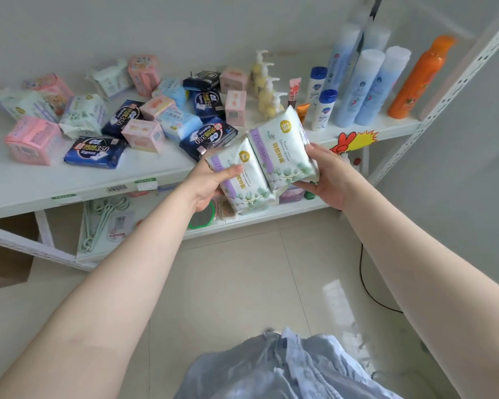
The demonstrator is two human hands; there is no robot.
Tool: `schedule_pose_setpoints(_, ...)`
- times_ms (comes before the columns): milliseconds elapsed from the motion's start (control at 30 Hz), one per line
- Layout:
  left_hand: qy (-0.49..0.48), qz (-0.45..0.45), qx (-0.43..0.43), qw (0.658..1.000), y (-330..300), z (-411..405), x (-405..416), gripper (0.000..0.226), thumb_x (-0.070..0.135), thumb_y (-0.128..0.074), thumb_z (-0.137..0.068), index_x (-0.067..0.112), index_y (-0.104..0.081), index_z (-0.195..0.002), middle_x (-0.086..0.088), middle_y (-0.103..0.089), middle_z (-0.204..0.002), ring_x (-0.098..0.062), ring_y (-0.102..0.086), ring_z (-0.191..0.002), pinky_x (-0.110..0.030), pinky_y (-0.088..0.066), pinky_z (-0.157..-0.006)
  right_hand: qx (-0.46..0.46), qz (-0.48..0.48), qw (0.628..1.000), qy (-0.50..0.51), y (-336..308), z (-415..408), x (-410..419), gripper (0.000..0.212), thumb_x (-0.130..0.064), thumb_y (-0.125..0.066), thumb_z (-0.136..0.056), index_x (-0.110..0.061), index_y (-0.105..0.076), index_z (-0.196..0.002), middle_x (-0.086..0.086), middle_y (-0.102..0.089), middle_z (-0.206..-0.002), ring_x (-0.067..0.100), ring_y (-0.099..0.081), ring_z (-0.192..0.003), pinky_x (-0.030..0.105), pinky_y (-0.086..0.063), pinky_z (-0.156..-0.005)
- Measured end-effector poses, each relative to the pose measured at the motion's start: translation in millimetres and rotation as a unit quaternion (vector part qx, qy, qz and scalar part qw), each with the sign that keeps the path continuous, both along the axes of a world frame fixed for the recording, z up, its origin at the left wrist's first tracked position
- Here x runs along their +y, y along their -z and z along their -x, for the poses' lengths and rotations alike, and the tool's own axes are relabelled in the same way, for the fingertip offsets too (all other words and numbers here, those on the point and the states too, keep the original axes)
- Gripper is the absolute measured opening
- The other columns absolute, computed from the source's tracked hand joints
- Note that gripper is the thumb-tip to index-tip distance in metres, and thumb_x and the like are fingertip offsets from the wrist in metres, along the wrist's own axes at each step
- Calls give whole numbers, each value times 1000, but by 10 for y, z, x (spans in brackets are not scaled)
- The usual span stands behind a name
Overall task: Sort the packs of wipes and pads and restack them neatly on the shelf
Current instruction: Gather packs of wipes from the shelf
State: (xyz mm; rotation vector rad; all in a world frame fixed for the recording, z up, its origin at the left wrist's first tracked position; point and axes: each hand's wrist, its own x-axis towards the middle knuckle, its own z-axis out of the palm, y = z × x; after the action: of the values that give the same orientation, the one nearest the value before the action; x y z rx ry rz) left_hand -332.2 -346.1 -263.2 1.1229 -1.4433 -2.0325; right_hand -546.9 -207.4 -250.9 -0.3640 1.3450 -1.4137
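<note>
My left hand (212, 184) grips a white pad pack with green leaves and a purple stripe (242, 180). A matching second pack (283, 148) is held by my right hand (327, 174), side by side with the first, in front of the white shelf (78, 185). On the shelf lie several scattered packs: pink ones (33, 144), dark blue ones (94, 151), light blue ones (179, 122) and white leafy ones (82, 116).
Tall blue bottles (366, 84), an orange bottle (418, 79), pump bottles (267, 90) and small white bottles (324, 109) stand at the shelf's right end. A lower shelf holds green hangers (98, 220) and small items. A black cable (366, 283) runs over the tiled floor.
</note>
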Motion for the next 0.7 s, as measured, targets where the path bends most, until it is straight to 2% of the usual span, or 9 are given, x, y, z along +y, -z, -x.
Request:
schedule_pose_setpoints(133, 9, -11, 32, 999, 120, -98, 203, 80, 15, -79, -63, 17, -42, -134, -6, -67, -116, -27, -64, -107, -59, -48, -92, -42, -19, 998, 38, 66, -173, 220, 34, -37, -67, -88, -15, -66, -114, 7, -72, -111, 22, -69, -103, 34, -57, -84)
schedule_pose_setpoints(233, 20, -27, 49, 998, 203, -177, 326, 96, 26, -93, -44, 18, -45, -126, -3, -71, -109, -27, -69, -99, -58, -50, -86, -69, -65, 995, 40, 142, -265, 358, 65, -52, -76, -74, -18, -60, -127, 16, -67, -119, 31, -67, -106, 46, -53, -93)
schedule_pose_setpoints(300, 31, -32, 55, 997, 249, -206, 366, 97, 29, -97, -34, 20, -48, -117, -1, -73, -103, -27, -69, -98, -56, -51, -85, -71, -71, 994, 28, 179, -301, 441, 75, -57, -78, -69, -22, -57, -132, 18, -65, -124, 36, -64, -113, 55, -45, -101)
schedule_pose_setpoints(400, 29, -37, 71, 996, 267, -205, 410, 79, 9, -91, -48, 16, -48, -114, -6, -70, -103, -33, -64, -108, -61, -46, -95, -80, -55, 993, 62, 204, -301, 537, 61, -54, -73, -77, -20, -61, -126, 15, -66, -122, 35, -63, -114, 57, -45, -101)
schedule_pose_setpoints(500, 39, -28, 71, 996, 265, -161, 430, 86, 27, -97, -34, 20, -54, -108, -5, -72, -102, -33, -61, -113, -59, -39, -103, -89, -53, 986, 132, 190, -230, 635, 54, -56, -70, -79, -23, -63, -121, 10, -66, -121, 30, -62, -113, 63, -46, -95)
schedule_pose_setpoints(567, 49, -34, 67, 996, 283, -93, 439, 87, 30, -97, -34, 22, -56, -110, -7, -71, -108, -33, -60, -115, -58, -37, -104, -111, -51, 976, 181, 226, -123, 705, 56, -54, -75, -75, -24, -62, -120, 8, -64, -121, 30, -59, -113, 66, -46, -92)
schedule_pose_setpoints(600, 59, -39, 60, 996, 283, -47, 458, 86, 28, -97, -36, 22, -55, -112, -8, -70, -110, -33, -60, -114, -54, -43, -99, -127, -46, 972, 192, 233, -62, 728, 60, -52, -78, -72, -23, -61, -122, 9, -63, -122, 31, -59, -113, 67, -46, -91)
schedule_pose_setpoints(667, 84, -32, 42, 995, 281, 87, 525, 76, 20, -91, -46, 22, -53, -111, -8, -69, -107, -31, -64, -101, -36, -55, -74, -153, -35, 970, 186, 241, 38, 768, 71, -50, -82, -67, -20, -59, -127, 12, -63, -127, 35, -62, -112, 66, -47, -90)
schedule_pose_setpoints(700, 98, -20, 33, 994, 292, 166, 562, 66, 13, -86, -54, 22, -52, -110, -7, -67, -106, -28, -64, -94, -28, -55, -62, -160, -34, 969, 185, 240, 83, 785, 74, -49, -83, -67, -18, -58, -129, 14, -63, -127, 37, -65, -109, 65, -48, -89)
